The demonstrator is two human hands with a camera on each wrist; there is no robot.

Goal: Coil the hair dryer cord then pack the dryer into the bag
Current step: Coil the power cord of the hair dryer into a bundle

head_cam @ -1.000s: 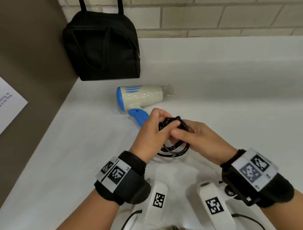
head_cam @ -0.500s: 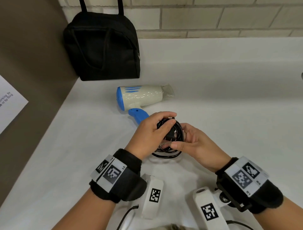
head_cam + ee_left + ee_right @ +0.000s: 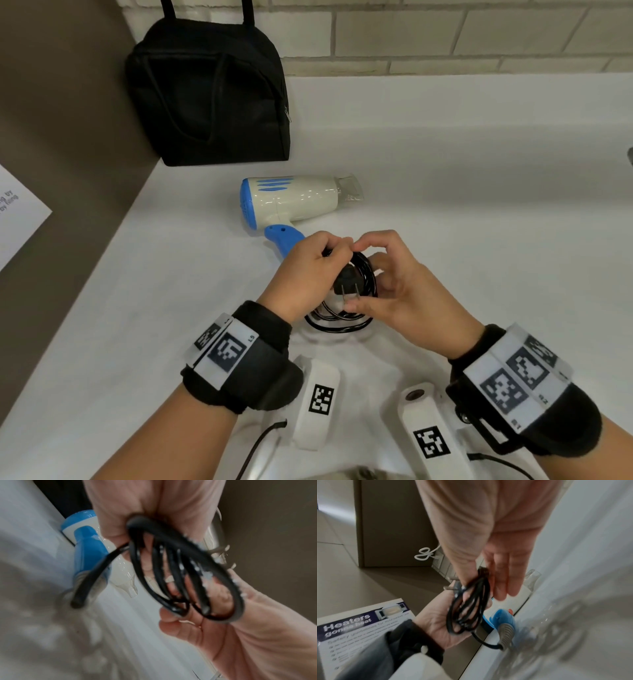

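Note:
The white and blue hair dryer [image 3: 294,202] lies on its side on the white counter [image 3: 479,205], nozzle to the right. Its black cord [image 3: 346,317] is wound into a small coil just in front of the blue handle [image 3: 284,238]. My left hand [image 3: 305,274] grips the coil's top, also seen as cord [image 3: 180,574]. My right hand [image 3: 394,284] curls round the coil from the right, thumb by the plug [image 3: 347,286], whose prongs point down. In the right wrist view the cord [image 3: 467,608] sits between thumb and fingers. The black bag [image 3: 209,92] stands upright at the back left.
A brown wall [image 3: 61,171] with a paper notice [image 3: 20,212] borders the counter on the left. A brick wall runs along the back. Two white tagged devices [image 3: 318,401] with thin cables lie near the front edge, under my wrists.
Both hands have shifted slightly away from me with the coil. The plug has turned so its prongs show, and my right fingers have come up over the coil's top.

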